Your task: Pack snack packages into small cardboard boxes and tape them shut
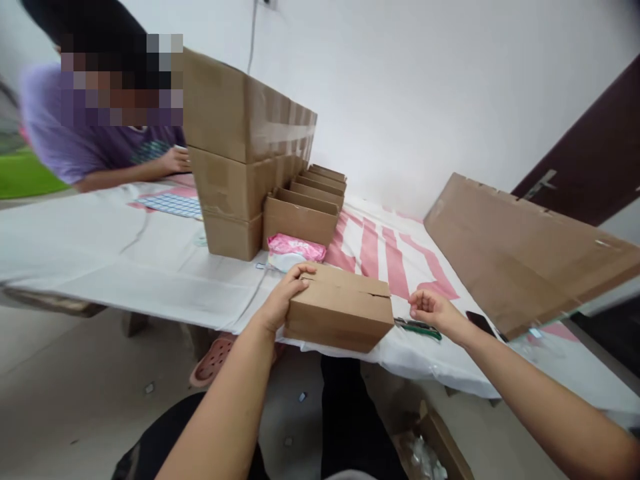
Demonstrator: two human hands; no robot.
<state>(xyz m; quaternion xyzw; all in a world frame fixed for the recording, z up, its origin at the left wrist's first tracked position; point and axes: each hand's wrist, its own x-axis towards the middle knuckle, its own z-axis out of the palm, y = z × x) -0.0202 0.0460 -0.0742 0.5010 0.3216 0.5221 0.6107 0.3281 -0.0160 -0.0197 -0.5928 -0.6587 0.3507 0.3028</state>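
A small brown cardboard box [340, 317] rests at the table's near edge with its top flaps folded down and a narrow seam gap showing. My left hand [290, 293] grips its left end, thumb and fingers on the top corner. To the right of the box, apart from it, my right hand [431, 310] hovers with fingers curled together; whether something small is pinched there I cannot make out. Just below that hand lies a green-handled tool [420, 329], possibly a cutter, on the tablecloth. Behind the box sits a pink and white soft packet [296, 248].
Taped boxes [223, 183] are stacked at centre-left, with several open boxes [303, 217] beside them. A large cardboard sheet [530, 253] leans at right, near a dark phone [480, 324]. Another person [100, 147] sits at far left. An open carton [440, 447] stands on the floor.
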